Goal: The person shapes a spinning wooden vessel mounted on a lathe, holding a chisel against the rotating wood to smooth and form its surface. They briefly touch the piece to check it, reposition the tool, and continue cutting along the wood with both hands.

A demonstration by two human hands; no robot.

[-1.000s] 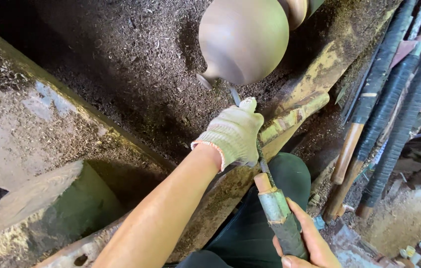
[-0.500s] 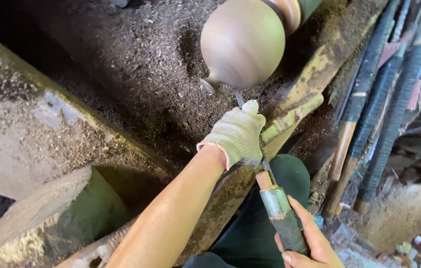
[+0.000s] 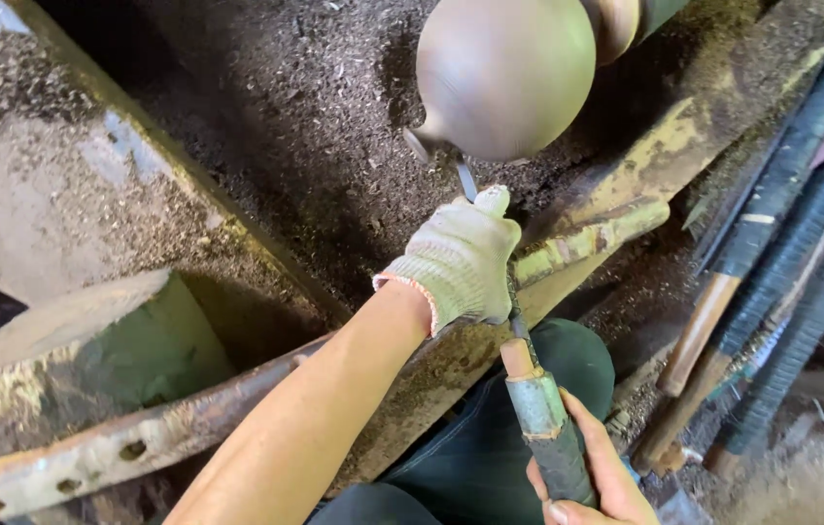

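Here the chisel (image 3: 529, 389) runs long and steep, its blade tip pointing up at the underside of the rounded wooden workpiece (image 3: 504, 73). The gloved left hand (image 3: 461, 258) wraps its shaft over the tool rest (image 3: 592, 238); the bare right hand (image 3: 592, 476) closes around the handle.

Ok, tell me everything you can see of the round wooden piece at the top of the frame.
The round wooden piece is a smooth brown-grey ball that narrows to a small neck at its lower left. A paler wooden section adjoins it at upper right. It hangs above a bed of dark shavings. The metal tip of the chisel, steadied by the gloved left hand, meets its underside near the neck.
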